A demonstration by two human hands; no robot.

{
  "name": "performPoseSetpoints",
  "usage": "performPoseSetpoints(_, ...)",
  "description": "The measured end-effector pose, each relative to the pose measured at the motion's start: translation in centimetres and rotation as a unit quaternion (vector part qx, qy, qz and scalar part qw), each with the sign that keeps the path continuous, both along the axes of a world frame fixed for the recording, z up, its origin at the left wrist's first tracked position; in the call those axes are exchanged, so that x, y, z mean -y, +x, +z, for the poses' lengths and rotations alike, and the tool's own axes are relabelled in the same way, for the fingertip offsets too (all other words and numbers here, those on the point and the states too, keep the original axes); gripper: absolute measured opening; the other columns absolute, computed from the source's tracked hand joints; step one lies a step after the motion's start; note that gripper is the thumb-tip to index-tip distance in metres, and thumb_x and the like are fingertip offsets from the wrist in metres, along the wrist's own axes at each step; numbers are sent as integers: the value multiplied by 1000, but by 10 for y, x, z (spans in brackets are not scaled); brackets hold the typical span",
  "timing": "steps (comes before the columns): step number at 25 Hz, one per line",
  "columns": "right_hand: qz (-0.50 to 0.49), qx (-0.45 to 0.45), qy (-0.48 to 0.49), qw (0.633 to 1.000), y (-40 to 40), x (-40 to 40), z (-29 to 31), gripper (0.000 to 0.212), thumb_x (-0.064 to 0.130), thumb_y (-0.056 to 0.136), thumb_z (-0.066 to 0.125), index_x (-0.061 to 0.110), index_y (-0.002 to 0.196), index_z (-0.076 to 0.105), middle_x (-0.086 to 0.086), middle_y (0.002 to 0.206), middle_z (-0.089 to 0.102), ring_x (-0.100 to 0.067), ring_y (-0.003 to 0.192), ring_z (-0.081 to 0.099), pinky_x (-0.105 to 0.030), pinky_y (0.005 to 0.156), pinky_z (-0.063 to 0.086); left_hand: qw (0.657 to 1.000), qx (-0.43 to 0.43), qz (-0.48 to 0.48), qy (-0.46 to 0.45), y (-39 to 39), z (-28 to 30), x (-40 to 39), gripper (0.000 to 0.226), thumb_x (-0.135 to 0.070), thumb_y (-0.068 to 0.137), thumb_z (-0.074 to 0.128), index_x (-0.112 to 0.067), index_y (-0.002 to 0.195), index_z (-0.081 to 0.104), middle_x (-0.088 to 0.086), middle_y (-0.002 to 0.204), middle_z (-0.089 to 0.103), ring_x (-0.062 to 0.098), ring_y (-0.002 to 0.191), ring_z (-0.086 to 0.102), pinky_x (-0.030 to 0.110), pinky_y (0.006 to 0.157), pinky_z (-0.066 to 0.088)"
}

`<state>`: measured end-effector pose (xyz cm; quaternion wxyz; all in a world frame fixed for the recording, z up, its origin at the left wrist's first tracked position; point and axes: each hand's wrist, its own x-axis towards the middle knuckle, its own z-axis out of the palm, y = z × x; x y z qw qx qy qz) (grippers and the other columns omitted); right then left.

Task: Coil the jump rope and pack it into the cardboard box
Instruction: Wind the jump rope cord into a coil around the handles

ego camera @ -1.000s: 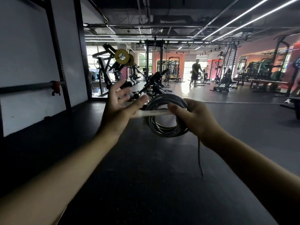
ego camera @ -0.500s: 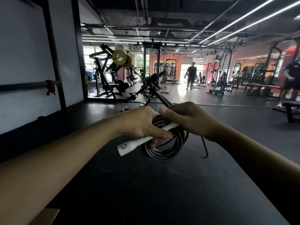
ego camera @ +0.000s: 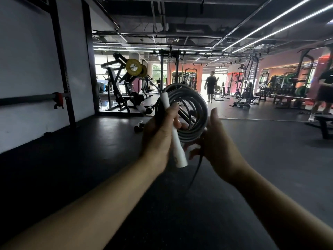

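Although the dim light made the far fingers hard to see, the left hand (ego camera: 158, 134) was clearly closed around the white handle (ego camera: 173, 131) and one side of the coiled jump rope (ego camera: 187, 112), holding them upright at chest level above the dark floor (ego camera: 90, 159). The right hand (ego camera: 219, 143) was half open, its palm and fingers supporting the coil's other side, with the thumb raised. A loose rope end (ego camera: 195, 174) hung down between the wrists.
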<state>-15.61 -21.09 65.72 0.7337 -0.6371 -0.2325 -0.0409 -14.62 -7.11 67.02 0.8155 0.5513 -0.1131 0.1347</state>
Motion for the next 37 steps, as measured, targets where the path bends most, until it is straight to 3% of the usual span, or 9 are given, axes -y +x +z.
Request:
performPoseSetpoints(4, -58, -50, 96, 992, -10, -41, -10, 50, 58, 97, 53, 21, 125, 71, -4, 103, 80, -18, 85, 76, -23, 55, 54, 993, 17, 109, -30, -3, -11, 22, 37, -51, 90, 68, -20, 69, 70, 3, 70, 74, 22, 72, 74, 41, 68, 56)
performPoseSetpoints(10, -153, -121, 129, 972, -10, -54, -14, 37, 46, 96, 63, 16, 78, 74, -2, 54, 62, -12, 41, 55, -20, 40, 39, 995, 36, 89, 3, 3, -23, 16, 37, -51, 90, 67, -24, 65, 69, -5, 66, 72, 12, 70, 72, 31, 68, 53)
performPoseSetpoints(15, -250, 49, -65, 965, 10, -23, -4, 32, 25, 99, 61, 15, 69, 63, 5, 46, 51, -9, 39, 42, -24, 42, 32, 991, 52, 23, 118, 14, -27, -15, 46, -55, 79, 75, -18, 106, 74, -4, 103, 79, 12, 99, 72, 29, 75, 49)
performPoseSetpoints(18, -290, 171, -292, 895, 16, 6, 16, 32, 23, 95, 64, 23, 65, 56, 6, 54, 55, -4, 45, 44, -20, 47, 36, 986, 100, -14, 131, 20, -4, -52, 80, -43, 67, 87, -26, 136, 52, 3, 128, 71, 10, 111, 69, 24, 82, 53)
performPoseSetpoints(20, -267, 218, -430, 835, 17, 17, 30, 31, 25, 94, 67, 30, 67, 52, 6, 60, 59, -6, 51, 51, -22, 51, 39, 939, 172, 9, 297, 17, 22, -70, 99, -50, 59, 88, -39, 144, 39, -1, 143, 60, 12, 125, 60, 30, 100, 49)
performPoseSetpoints(25, -215, 268, -551, 761, 13, 9, 49, 17, 26, 89, 70, 34, 87, 55, 17, 73, 58, 2, 66, 56, -21, 60, 41, 648, 247, 64, 718, -6, 47, -36, 120, -63, 55, 89, -45, 154, 24, -5, 153, 50, 17, 131, 50, 33, 104, 41)
performPoseSetpoints(29, -218, 271, -563, 749, 10, 11, 49, 22, 27, 82, 80, 19, 100, 71, 15, 75, 64, -1, 65, 63, -13, 62, 52, 741, 182, 1, 646, 7, 28, -26, 120, -44, 58, 96, -40, 155, 26, -8, 146, 59, 7, 115, 55, 21, 85, 45)
performPoseSetpoints(33, -146, 159, -449, 867, 6, 18, 51, 34, 46, 80, 76, 23, 100, 61, 2, 71, 74, -9, 50, 68, -21, 46, 53, 805, 145, -58, 573, 15, 14, -33, 95, -33, 63, 96, -34, 144, 45, -14, 135, 63, 4, 119, 61, 23, 99, 47)
performPoseSetpoints(37, -158, 107, -259, 947, 9, 32, 52, 53, 55, 98, 53, 4, 88, 63, 1, 54, 56, -10, 43, 46, -23, 47, 34, 885, 137, -97, 434, 9, 8, -37, 46, -9, 73, 89, -14, 116, 71, -14, 97, 77, -10, 84, 70, 5, 72, 49)
